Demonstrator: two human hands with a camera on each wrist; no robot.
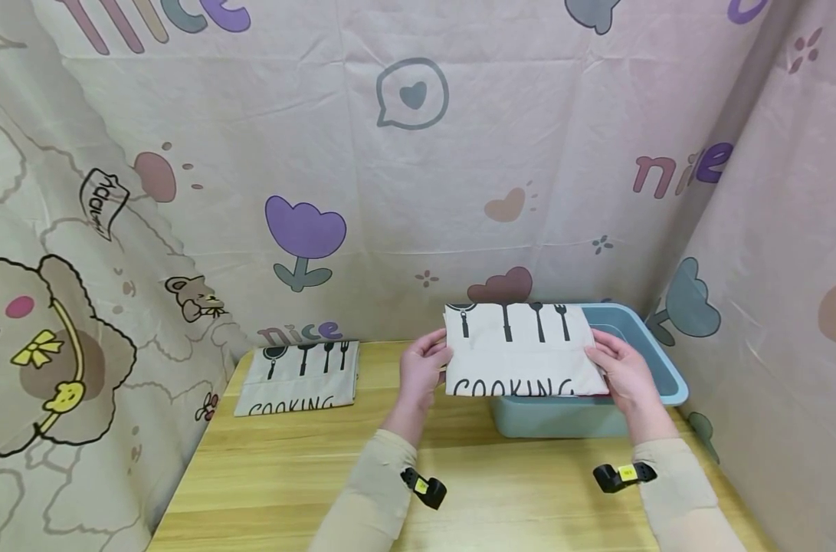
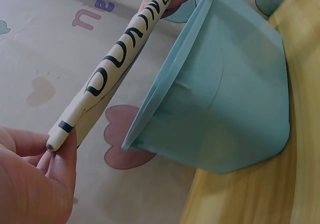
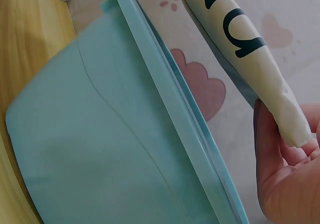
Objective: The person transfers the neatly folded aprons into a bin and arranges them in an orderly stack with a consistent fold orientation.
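Observation:
A folded white cloth printed with black utensils and "COOKING" is held up flat above the blue bin's left part. The left hand pinches its left edge, thumb on top; the right hand pinches the right edge. In the left wrist view the left hand grips one end of the cloth, beside the bin. In the right wrist view the right hand holds the other end of the cloth, above the bin's rim. What lies inside the bin is hidden.
A second folded cloth with the same print lies at the back left of the wooden table. A printed curtain hangs behind the table and along both sides. The blue bin stands at the back right, close to the curtain.

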